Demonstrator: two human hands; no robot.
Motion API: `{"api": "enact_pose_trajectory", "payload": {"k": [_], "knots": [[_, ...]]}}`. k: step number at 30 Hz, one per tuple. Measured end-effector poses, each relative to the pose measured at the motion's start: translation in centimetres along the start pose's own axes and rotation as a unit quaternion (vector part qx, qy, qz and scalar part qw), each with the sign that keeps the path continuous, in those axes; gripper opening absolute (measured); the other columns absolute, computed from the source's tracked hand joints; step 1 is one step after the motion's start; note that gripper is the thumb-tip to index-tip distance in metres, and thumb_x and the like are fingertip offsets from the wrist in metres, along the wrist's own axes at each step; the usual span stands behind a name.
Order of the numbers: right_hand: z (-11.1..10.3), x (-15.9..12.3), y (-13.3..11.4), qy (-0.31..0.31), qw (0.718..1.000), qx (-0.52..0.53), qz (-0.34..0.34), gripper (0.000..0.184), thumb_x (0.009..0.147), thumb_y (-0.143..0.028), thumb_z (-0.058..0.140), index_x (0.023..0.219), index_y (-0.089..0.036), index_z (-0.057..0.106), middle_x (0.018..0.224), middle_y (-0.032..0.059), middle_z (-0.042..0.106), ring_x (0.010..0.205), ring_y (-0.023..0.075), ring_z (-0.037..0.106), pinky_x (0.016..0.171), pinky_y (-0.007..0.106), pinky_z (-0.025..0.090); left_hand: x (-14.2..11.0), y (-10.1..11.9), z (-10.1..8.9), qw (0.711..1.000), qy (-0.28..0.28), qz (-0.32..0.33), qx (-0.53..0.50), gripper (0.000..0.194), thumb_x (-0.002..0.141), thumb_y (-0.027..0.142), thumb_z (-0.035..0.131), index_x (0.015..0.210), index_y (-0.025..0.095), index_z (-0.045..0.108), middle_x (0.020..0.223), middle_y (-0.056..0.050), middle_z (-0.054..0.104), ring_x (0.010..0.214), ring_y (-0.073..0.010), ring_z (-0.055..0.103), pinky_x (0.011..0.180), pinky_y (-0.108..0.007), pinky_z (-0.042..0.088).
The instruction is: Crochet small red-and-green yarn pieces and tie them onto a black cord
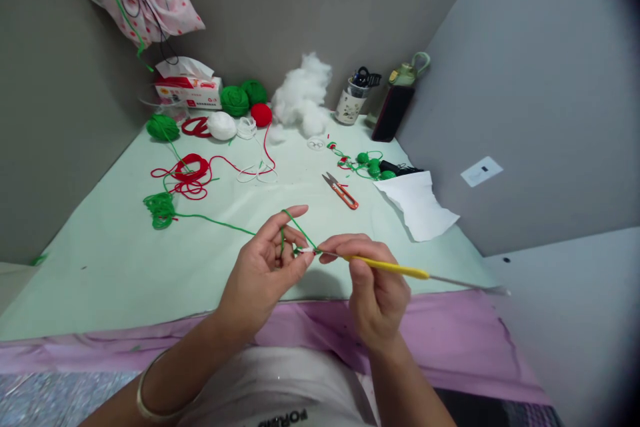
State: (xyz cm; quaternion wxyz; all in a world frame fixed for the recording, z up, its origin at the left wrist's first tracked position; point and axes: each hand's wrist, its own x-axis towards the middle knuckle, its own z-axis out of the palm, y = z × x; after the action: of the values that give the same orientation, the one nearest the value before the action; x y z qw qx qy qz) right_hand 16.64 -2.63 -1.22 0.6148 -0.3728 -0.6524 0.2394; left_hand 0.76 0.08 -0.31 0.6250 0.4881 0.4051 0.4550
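Between thumb and fingers, my left hand [270, 260] pinches a small crocheted piece [306, 251] of white, green and red yarn. Its index finger is stretched out with a green yarn strand [300, 225] looped over it, running down to the piece. That strand trails left to a loose green yarn bundle [159, 209]. My right hand [377, 280] grips a crochet hook [390, 267] by its yellow handle. The hook's thin metal tip meets the right end of the piece; whether it sits inside a stitch is too small to tell.
Orange thread snips [341, 191] and a torn white paper [417, 203] lie beyond my hands. Loose red yarn [191, 168] is at left. Several yarn balls, a tissue box [190, 92], white stuffing [303, 97], a pen cup [351, 103] and a bottle [395, 107] line the back wall.
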Motion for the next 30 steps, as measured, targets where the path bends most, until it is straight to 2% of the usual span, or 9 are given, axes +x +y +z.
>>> {"api": "enact_pose_trajectory", "payload": {"k": [4,8,10,13,16,20,23,26,30], "knots": [[0.0,-0.2,0.1,-0.048,0.982,-0.153,-0.097,0.026,0.098,-0.010,0.048,0.117,-0.022,0.062,0.102,0.0063,0.069,0.097,0.0181,0.067,0.081,0.034,0.056,-0.2,0.0,0.2,0.999,0.034,0.012,-0.004,0.054,0.083,0.025,0.076,0.133,0.031,0.057,0.089,0.003,0.056,0.062,-0.0046,0.042,0.059,-0.016,0.041],[0.2,-0.5,0.0,-0.051,0.931,-0.314,-0.179,0.033,0.092,-0.008,0.060,0.121,-0.023,0.065,0.109,0.0083,0.068,0.102,0.0197,0.066,0.083,0.033,0.057,-0.2,0.3,0.2,0.988,-0.021,-0.058,-0.141,0.061,0.080,0.027,0.079,0.136,0.026,0.054,0.082,0.004,0.054,0.050,-0.0015,0.033,0.043,-0.013,0.030],[0.2,-0.5,0.0,-0.030,0.947,-0.274,-0.166,0.032,0.093,-0.010,0.056,0.121,-0.022,0.066,0.108,0.0091,0.068,0.101,0.0211,0.066,0.083,0.035,0.057,0.0,0.7,0.0,0.972,-0.052,-0.106,-0.204,0.057,0.082,0.026,0.077,0.134,0.022,0.056,0.078,0.005,0.054,0.045,0.0005,0.024,0.038,-0.013,0.022],[0.5,0.0,0.0,0.046,0.994,-0.088,-0.041,0.027,0.099,-0.014,0.046,0.111,-0.023,0.069,0.096,0.0062,0.069,0.087,0.0191,0.065,0.073,0.036,0.055,0.2,1.1,-0.3,0.963,-0.051,-0.123,-0.234,0.048,0.084,0.022,0.075,0.129,0.019,0.060,0.076,0.005,0.055,0.043,0.0025,0.019,0.038,-0.012,0.020],[1.0,0.7,0.0,0.076,0.994,0.057,0.058,0.025,0.100,-0.017,0.047,0.099,-0.024,0.071,0.089,0.0035,0.067,0.079,0.0163,0.062,0.068,0.033,0.053,0.3,1.2,-0.2,0.969,-0.050,-0.104,-0.218,0.044,0.083,0.021,0.076,0.125,0.021,0.063,0.080,0.004,0.058,0.043,0.0030,0.022,0.038,-0.011,0.021],[1.3,0.5,0.2,0.037,0.998,0.012,0.055,0.024,0.097,-0.013,0.053,0.104,-0.025,0.072,0.094,0.0039,0.071,0.088,0.0181,0.065,0.075,0.034,0.054,0.1,0.5,0.3,0.979,-0.037,-0.078,-0.182,0.047,0.081,0.021,0.077,0.126,0.025,0.065,0.086,0.002,0.059,0.046,0.0022,0.032,0.039,-0.011,0.026],[1.0,-0.2,0.4,-0.001,0.993,-0.119,-0.024,0.034,0.092,-0.009,0.059,0.119,-0.028,0.070,0.102,0.0055,0.071,0.094,0.0203,0.066,0.079,0.035,0.055,0.1,-0.1,0.5,0.979,-0.022,-0.066,-0.190,0.050,0.079,0.021,0.079,0.127,0.026,0.065,0.081,0.004,0.057,0.046,0.0014,0.033,0.040,-0.011,0.028],[0.5,-0.5,0.4,-0.034,0.977,-0.190,-0.088,0.043,0.089,-0.009,0.063,0.126,-0.030,0.067,0.113,0.0078,0.070,0.100,0.0228,0.066,0.081,0.037,0.056,0.4,-0.1,0.2,0.962,-0.043,-0.117,-0.245,0.045,0.080,0.022,0.078,0.124,0.021,0.067,0.063,0.008,0.045,0.043,0.0009,0.024,0.039,-0.011,0.025],[0.4,0.3,0.3,0.061,0.997,-0.035,0.032,0.027,0.096,-0.012,0.054,0.107,-0.027,0.073,0.092,0.0042,0.069,0.080,0.0176,0.064,0.071,0.034,0.053,0.6,0.4,-0.2,0.946,-0.042,-0.151,-0.284,0.035,0.083,0.022,0.076,0.117,0.015,0.071,0.058,0.009,0.038,0.044,0.0004,0.017,0.039,-0.011,0.022]]}}
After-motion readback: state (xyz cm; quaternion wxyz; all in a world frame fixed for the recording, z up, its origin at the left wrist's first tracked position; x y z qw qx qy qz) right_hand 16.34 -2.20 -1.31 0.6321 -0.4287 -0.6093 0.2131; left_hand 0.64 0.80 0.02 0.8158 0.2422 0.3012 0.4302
